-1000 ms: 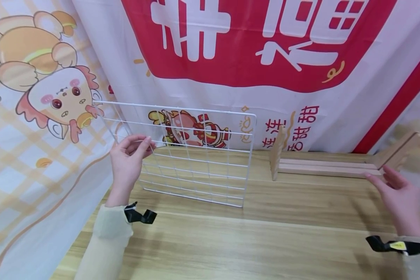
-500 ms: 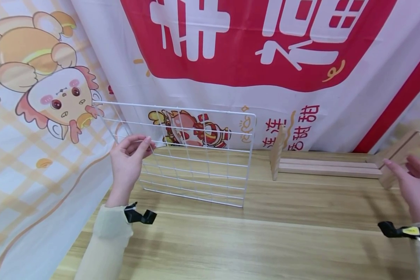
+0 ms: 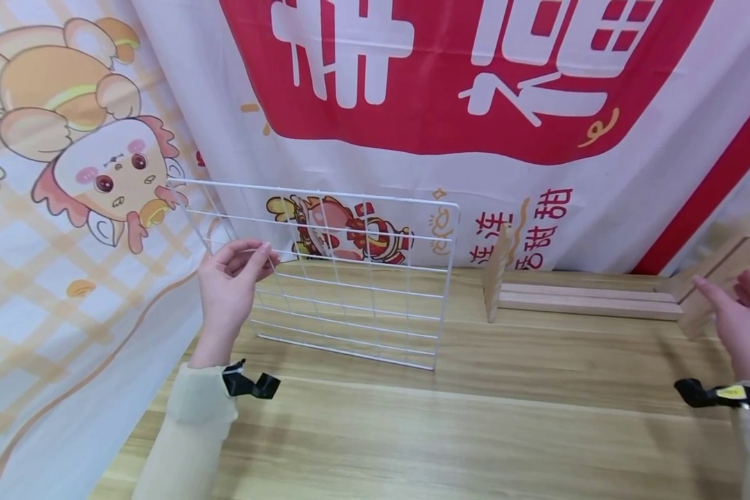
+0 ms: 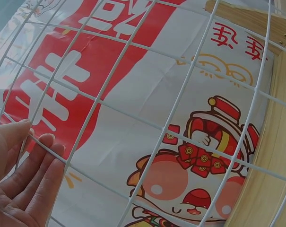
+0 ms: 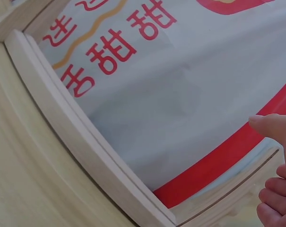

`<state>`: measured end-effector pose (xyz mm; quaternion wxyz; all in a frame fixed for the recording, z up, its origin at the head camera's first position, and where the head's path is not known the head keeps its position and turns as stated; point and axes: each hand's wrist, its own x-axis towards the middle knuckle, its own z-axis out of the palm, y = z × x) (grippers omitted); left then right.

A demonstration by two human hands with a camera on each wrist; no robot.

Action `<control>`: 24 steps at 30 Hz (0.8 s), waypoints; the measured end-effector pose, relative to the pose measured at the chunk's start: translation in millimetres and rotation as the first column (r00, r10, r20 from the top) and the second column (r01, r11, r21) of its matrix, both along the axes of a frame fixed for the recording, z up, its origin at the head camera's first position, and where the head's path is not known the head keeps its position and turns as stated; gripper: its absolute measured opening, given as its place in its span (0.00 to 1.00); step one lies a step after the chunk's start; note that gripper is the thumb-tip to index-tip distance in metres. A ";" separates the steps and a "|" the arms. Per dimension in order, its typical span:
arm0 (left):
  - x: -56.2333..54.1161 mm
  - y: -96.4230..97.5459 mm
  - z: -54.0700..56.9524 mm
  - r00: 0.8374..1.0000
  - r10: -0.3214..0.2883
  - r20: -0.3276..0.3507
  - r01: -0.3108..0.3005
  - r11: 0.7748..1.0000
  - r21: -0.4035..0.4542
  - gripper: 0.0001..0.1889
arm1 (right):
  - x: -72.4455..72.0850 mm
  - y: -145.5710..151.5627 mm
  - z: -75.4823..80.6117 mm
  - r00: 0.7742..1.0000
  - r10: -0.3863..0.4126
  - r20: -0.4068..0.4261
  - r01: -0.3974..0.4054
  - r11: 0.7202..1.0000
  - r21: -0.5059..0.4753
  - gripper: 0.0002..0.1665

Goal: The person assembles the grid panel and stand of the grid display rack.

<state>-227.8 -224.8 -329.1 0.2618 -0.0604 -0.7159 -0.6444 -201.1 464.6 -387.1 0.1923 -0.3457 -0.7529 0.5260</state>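
In the head view my left hand (image 3: 231,285) pinches a white wire grid panel (image 3: 319,193) between thumb and fingers near its left side. The grid stands nearly upright on the table. From the left wrist, thumb and fingertips meet at one wire of the grid (image 4: 99,101). On the right sits a low wooden rack (image 3: 587,305) with a notched panel at each end. Beside its right end panel (image 3: 694,323) is my right hand (image 3: 746,319), thumb extended and other fingers loosely curled. The right wrist view shows that thumb (image 5: 268,125) apart from the end panel (image 5: 228,194).
A wood-grain table (image 3: 475,430) lies under everything. Behind it hangs a white cloth with a red printed panel (image 3: 437,118). A checked cloth with a cartoon animal (image 3: 31,292) borders the left side. The rack's long rail (image 5: 86,137) runs close to the back cloth.
My right hand has moved right and slightly up from the rail's right end to beside the end panel. My left hand and the grid have stayed in place.
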 end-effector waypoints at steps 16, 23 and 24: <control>0.8 0.1 1.1 1.000 0.009 -0.002 -0.009 1.000 -0.025 0.12 | -22.0 17.9 4.8 0.997 0.045 -0.061 -0.043 0.998 0.038 0.51; 2.2 1.5 2.3 1.000 0.015 -0.003 -0.015 0.999 -0.045 0.12 | -40.0 51.2 -21.7 0.984 0.120 -0.129 -0.108 0.990 0.094 0.42; 2.3 1.4 2.4 1.000 0.017 -0.002 -0.017 0.999 -0.046 0.12 | -43.6 55.7 -25.6 0.982 0.125 -0.143 -0.111 0.989 0.101 0.40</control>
